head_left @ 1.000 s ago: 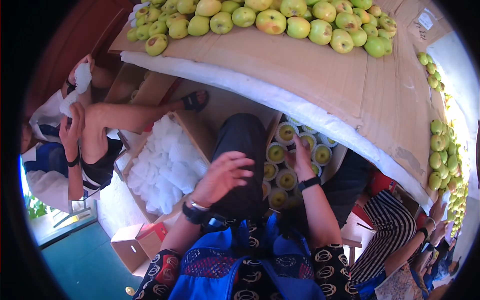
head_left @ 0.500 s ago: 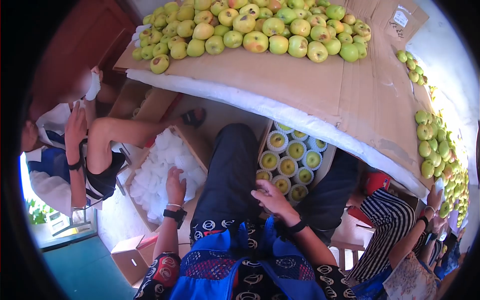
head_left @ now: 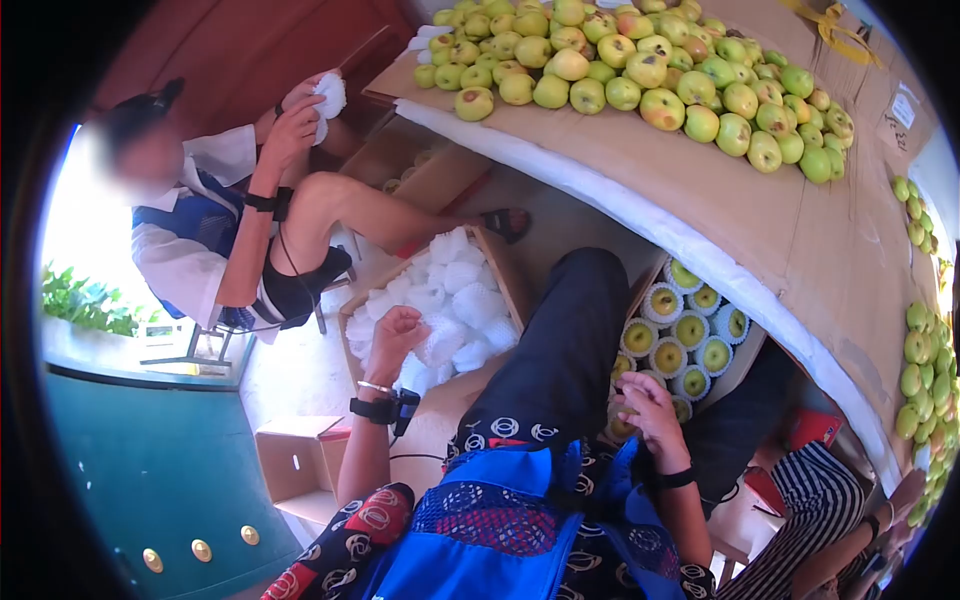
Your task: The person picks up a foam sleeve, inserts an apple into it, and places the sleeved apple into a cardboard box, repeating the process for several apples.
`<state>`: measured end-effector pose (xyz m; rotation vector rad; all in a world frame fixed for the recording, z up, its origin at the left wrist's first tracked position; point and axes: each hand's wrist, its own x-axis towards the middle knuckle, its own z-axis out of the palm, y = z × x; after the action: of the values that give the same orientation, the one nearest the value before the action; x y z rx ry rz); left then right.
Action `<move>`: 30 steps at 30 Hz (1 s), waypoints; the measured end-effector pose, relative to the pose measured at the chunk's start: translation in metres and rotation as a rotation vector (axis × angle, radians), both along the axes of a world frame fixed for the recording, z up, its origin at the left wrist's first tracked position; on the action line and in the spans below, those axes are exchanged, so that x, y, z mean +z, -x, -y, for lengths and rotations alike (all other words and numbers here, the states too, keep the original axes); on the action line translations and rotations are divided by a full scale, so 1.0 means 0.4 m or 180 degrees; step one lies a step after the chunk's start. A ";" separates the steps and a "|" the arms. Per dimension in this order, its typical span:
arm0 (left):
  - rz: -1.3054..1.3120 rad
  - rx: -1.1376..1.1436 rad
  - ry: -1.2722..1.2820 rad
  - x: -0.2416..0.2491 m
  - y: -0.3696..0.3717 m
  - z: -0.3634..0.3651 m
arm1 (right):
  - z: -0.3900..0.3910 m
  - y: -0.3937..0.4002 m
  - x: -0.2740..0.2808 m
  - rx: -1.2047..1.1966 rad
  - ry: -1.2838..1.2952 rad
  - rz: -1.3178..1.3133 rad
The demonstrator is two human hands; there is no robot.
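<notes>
My left hand (head_left: 397,338) is over the near side of a cardboard box (head_left: 505,270) heaped with white foam nets (head_left: 450,275). Its fingers are curled together at a foam net (head_left: 437,341), which they seem to pinch. My right hand (head_left: 652,410) hovers at the near end of an open carton of apples (head_left: 690,328) between my knees. Its fingers are apart and slightly bent, with nothing visible in them. Each apple in the carton sits in a white foam net, in rows. My right hand hides part of the near row.
A padded, cardboard-covered table (head_left: 640,150) bears a large heap of loose apples (head_left: 600,60). At the left a seated person (head_left: 200,220) holds white foam nets. A small open carton (head_left: 300,450) stands on the floor. Another person's striped trousers (head_left: 815,490) show at the right.
The view has turned left, so everything sits further right. My left hand's fingers have curled in at the foam nets. My right hand has lifted and turned, its fingers spreading.
</notes>
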<state>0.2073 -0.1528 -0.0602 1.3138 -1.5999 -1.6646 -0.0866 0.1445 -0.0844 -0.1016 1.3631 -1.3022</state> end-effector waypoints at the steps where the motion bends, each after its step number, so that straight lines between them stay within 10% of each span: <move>1: 0.0000 0.0015 0.0011 0.023 0.009 -0.016 | 0.000 0.001 0.000 -0.0061 -0.0053 -0.0055; 11: -0.1699 -0.1627 -0.1577 0.146 0.381 -0.270 | 0.062 -0.017 0.169 -0.0301 0.1550 -0.0268; 23: -0.1012 -0.0967 0.0982 0.090 0.507 -0.389 | 0.042 -0.027 0.145 -0.0507 0.1651 -0.0808; 30: -0.0261 -0.1104 0.2566 0.138 0.521 -0.392 | 0.050 -0.021 0.119 -0.1122 0.1354 -0.2567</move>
<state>-0.0013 0.0040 -0.0050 0.5719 -2.1942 -0.9996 -0.0780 0.1244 -0.0366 -0.7758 1.7914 -1.9560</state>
